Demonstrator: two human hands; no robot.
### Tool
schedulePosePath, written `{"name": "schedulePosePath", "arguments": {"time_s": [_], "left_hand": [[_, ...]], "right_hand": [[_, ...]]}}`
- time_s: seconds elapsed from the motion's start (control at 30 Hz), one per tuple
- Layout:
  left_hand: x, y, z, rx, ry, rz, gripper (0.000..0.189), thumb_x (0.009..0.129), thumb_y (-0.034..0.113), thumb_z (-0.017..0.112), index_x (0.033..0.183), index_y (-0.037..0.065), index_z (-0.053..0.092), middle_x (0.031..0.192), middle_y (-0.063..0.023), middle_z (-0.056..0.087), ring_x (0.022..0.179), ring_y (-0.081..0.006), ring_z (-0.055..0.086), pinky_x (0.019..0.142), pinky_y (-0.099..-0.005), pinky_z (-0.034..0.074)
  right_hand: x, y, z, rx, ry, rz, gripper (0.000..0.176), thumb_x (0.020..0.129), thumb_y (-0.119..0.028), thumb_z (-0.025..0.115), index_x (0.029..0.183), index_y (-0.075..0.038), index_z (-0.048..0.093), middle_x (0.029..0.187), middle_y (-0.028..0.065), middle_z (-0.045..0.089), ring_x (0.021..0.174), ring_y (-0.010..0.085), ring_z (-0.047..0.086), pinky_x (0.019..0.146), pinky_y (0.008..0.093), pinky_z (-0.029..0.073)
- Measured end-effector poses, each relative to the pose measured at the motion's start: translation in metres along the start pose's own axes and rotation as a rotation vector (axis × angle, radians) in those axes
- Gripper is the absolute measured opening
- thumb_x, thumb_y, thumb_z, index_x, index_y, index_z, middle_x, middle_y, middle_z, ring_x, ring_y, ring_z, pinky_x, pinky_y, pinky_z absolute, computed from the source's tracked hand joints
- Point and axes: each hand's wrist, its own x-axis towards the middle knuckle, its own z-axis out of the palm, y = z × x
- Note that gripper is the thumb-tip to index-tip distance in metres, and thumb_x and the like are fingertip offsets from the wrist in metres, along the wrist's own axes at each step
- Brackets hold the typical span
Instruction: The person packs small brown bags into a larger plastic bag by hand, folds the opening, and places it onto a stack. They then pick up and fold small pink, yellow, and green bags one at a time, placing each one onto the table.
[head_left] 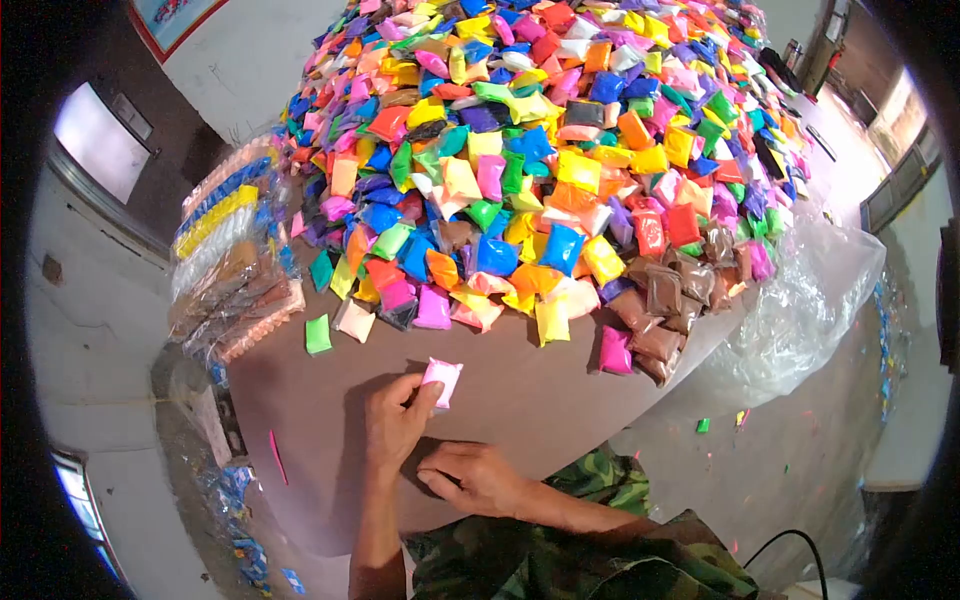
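My left hand (398, 420) pinches a small pale pink packet (442, 382) between thumb and fingers, just above the brown table (340, 500). Close by on the right, my right hand (472, 478) rests on the tabletop with its fingers curled in, and nothing shows in them. Beyond both hands rises a big heap of small, pillow-shaped packets (497, 256) in many colours. At its near edge lie a light green packet (318, 335), a peach packet (354, 318) and a yellow packet (552, 324).
Brown packets (662, 290) gather at the heap's right front, beside a magenta packet (615, 350). Clear plastic sheeting (810, 300) hangs off the table's right side. Bundled packet strips (225, 250) are stacked at the left edge. A thin pink stick (278, 458) lies at left.
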Motion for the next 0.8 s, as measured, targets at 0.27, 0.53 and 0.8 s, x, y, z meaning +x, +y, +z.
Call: {"name": "schedulePosePath", "arguments": {"time_s": [0.27,0.53,0.8], "left_hand": [[0.008,0.023,0.005,0.092,-0.252,-0.013,0.031,0.093,0.025,0.078,0.114,0.003,0.076,0.075,-0.0083,0.071,0.071,-0.0091,0.065,0.064,-0.0313,0.051],[0.023,0.082,0.022,0.276,-0.358,0.086,0.034,0.094,0.027,0.078,0.120,0.005,0.076,0.091,-0.0098,0.079,0.076,-0.0141,0.073,0.070,-0.0324,0.055],[0.044,0.121,0.041,0.291,-0.454,0.142,0.035,0.091,0.028,0.080,0.117,0.005,0.076,0.087,-0.0129,0.075,0.071,-0.0153,0.068,0.065,-0.0341,0.052]], "right_hand": [[-0.006,0.009,0.000,0.007,-0.079,0.005,0.016,0.100,-0.016,0.066,0.106,-0.002,0.069,0.100,0.0181,0.070,0.093,0.0404,0.070,0.084,0.0498,0.058],[-0.009,0.010,0.001,0.054,-0.012,-0.072,0.020,0.100,-0.016,0.065,0.109,0.001,0.068,0.107,0.0217,0.069,0.099,0.0429,0.069,0.087,0.0518,0.057],[-0.011,0.008,-0.002,0.052,-0.022,-0.076,0.017,0.099,-0.014,0.064,0.104,0.002,0.065,0.101,0.0219,0.066,0.094,0.0459,0.066,0.083,0.0552,0.055]]}}
